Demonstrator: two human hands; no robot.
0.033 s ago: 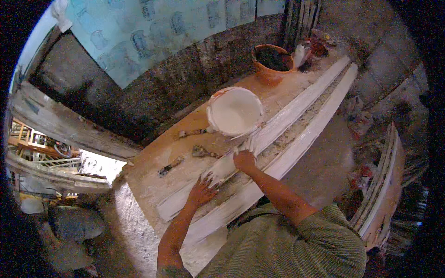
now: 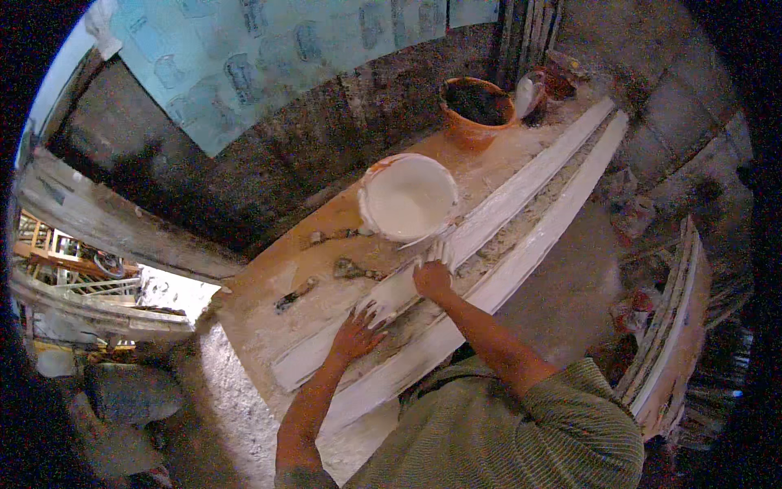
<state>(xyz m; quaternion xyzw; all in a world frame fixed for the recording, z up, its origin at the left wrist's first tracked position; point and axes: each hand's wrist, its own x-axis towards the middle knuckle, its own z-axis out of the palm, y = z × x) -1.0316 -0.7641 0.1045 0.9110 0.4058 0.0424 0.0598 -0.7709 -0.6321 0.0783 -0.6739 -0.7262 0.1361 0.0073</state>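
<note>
Head view: a pale bucket is holding smooth white mix near the bench's wall-side edge; an orange tub is holding something dark toward its far end. The left hand, fingers spread, and right hand, finger spacing unclear, are resting on a long white strip running lengthwise.

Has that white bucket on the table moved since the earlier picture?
No, not that I can see: judged against the orange tub on the same table, the white bucket stands in the same place.
</note>
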